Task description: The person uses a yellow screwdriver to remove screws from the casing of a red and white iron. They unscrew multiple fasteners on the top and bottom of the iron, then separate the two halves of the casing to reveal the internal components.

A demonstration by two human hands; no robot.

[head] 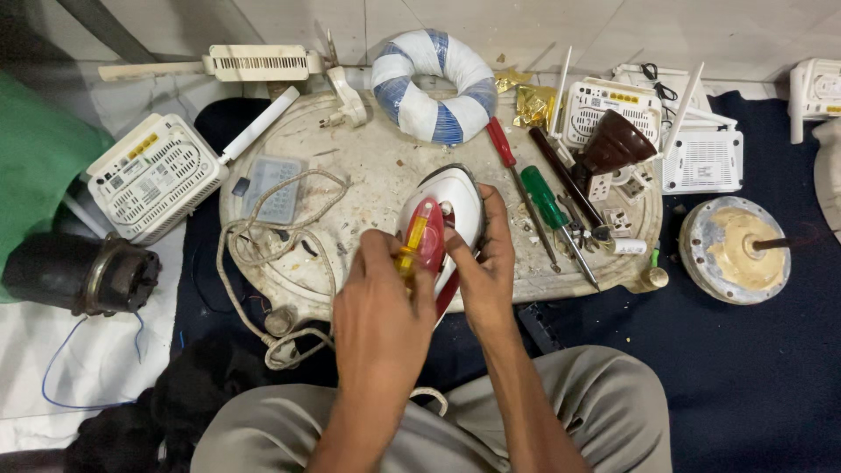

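Iron (448,206), white and red, at centre of round tray (368,166), nose toward 12 o'clock. Right hand (484,267) clamped on its right flank and rear, thumb against the red handle. Left hand (378,302) closed round a yellow-handled screwdriver (413,245), shaft hidden, handle laid against the iron's handle.

Tray white, scuffed, stained, strewn with grit and small scraps. On it, clockwise from the iron: grey cord (263,250) looped at 9 o'clock and trailing off the edge to 7; clear plastic box (273,188) at 10; white plug (346,101) at 11; blue-and-white wrapped ring (434,74) at 12; red screwdriver (504,144) and green screwdriver (547,201) at 2 to 3, just beside each other; brown lamp holder (613,149) and white socket parts at 3.

Beyond the tray: white router (158,175) at 9 o'clock, black motor (83,273) at 8, more white routers (701,153) at 2, round metal rotor with shaft (736,250) at 3, gold foil scraps (530,103) at 1.

Floor: dark blue mat (745,368) under tray and to the right, pale tiles (543,26) along the top, white sheet at lower left with thin blue wire (61,359). Green cloth at far left edge. Grey trousers (578,412) at 6 o'clock, knees spread.
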